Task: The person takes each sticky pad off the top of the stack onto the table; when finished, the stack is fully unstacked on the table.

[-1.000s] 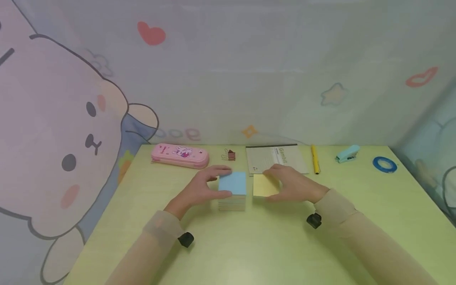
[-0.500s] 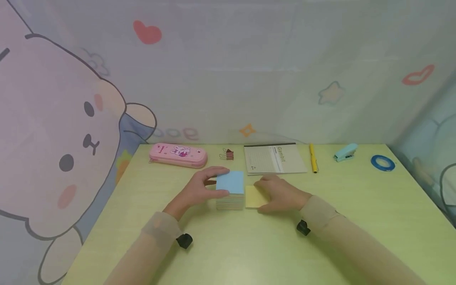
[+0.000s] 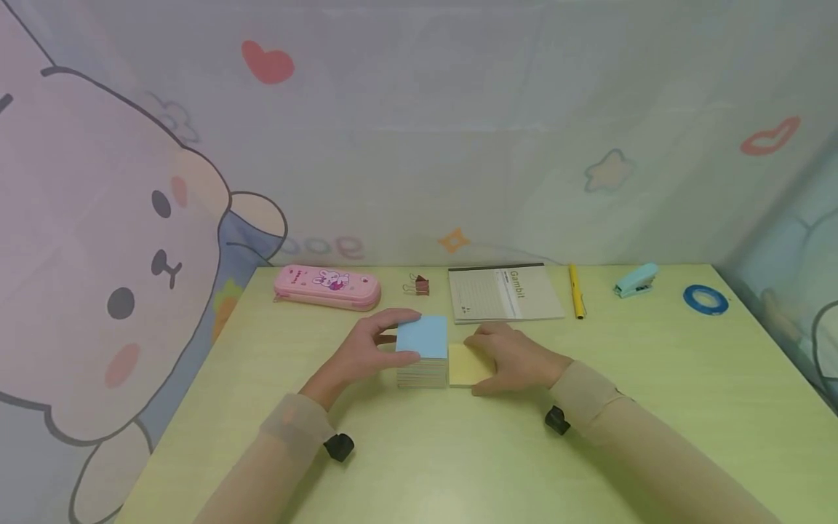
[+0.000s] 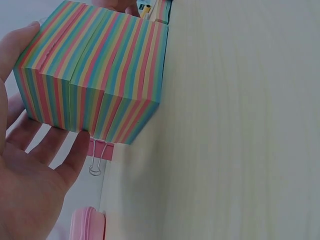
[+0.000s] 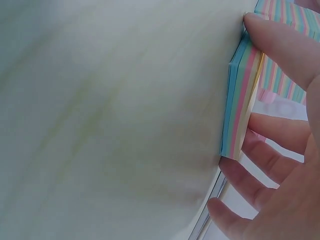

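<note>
A tall stack of sticky notes [image 3: 422, 337] with a blue top stands mid-table. My left hand [image 3: 363, 353] holds it between thumb and fingers at its left side. In the left wrist view the sides of the sticky note stack [image 4: 92, 65] show many coloured stripes. Just right of the stack, a thin sticky note pad [image 3: 465, 365] with a yellow top lies flat on the table. My right hand [image 3: 520, 358] pinches that pad by its near and far edges. The right wrist view shows the thin pad's [image 5: 241, 100] blue, green, pink and yellow layers.
Along the table's back edge lie a pink pencil case [image 3: 327, 287], a binder clip [image 3: 421, 284], a notebook [image 3: 504, 292], a yellow pen [image 3: 577, 292], a mint stapler [image 3: 636, 281] and a roll of blue tape [image 3: 705, 299]. A patterned curtain [image 3: 406, 160] hangs behind.
My right hand has brought the yellow-topped pad nearer to me and leftward, close beside the stack, and set it lower. My left hand keeps its hold on the stack.
</note>
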Motion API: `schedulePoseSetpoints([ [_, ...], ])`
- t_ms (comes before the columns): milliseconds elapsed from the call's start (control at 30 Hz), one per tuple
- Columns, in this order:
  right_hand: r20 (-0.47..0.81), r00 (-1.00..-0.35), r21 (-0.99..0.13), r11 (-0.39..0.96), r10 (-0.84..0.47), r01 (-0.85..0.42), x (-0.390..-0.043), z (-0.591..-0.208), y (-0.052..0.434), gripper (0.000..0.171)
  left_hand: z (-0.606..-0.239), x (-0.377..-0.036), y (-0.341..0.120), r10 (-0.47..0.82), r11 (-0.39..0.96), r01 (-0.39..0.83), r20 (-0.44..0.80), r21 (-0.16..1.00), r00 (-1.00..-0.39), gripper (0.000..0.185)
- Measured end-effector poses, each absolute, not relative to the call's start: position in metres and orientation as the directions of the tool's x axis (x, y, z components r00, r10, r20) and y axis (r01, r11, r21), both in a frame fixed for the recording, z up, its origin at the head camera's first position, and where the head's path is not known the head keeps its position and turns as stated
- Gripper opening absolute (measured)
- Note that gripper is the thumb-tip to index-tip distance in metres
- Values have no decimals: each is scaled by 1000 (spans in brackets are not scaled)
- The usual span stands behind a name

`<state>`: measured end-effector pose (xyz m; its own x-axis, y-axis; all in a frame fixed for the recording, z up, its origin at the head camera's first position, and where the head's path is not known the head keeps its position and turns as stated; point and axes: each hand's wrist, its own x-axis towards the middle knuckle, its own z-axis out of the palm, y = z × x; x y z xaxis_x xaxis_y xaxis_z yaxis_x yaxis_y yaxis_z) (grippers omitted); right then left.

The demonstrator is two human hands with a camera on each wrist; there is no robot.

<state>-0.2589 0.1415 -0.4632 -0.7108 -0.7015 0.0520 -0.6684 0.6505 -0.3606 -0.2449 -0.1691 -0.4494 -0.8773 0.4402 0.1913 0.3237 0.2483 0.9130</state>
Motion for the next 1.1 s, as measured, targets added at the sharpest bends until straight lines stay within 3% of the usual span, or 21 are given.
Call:
schedulePoseSetpoints([
  [167, 57, -710, -358, 650, -702, -671, -259, -463, 141, 78, -450, -246, -170, 441, 243, 333, 202, 911, -874, 59],
  [267, 53, -717, -364, 655, -696, -662, -258, -462, 141, 90, -451, -245, -170, 445, 241, 329, 197, 913, -874, 59],
  [433, 81, -741, -481, 624, -667, -615, -253, -448, 130, 110, -453, -244, -170, 448, 240, 332, 200, 912, -871, 59],
  [633, 178, -711, -598, 499, -680, -627, -247, -426, 102, 102, -453, -242, -171, 455, 218, 354, 227, 909, -861, 58],
  [900, 214, -685, -492, 529, -696, -691, -246, -419, 78, 86, -455, -243, -174, 478, 187, 326, 204, 927, -854, 79],
  [1100, 186, -714, -475, 575, -675, -667, -250, -419, 93, 83, -454, -243, -176, 467, 253, 304, 160, 919, -870, 82],
])
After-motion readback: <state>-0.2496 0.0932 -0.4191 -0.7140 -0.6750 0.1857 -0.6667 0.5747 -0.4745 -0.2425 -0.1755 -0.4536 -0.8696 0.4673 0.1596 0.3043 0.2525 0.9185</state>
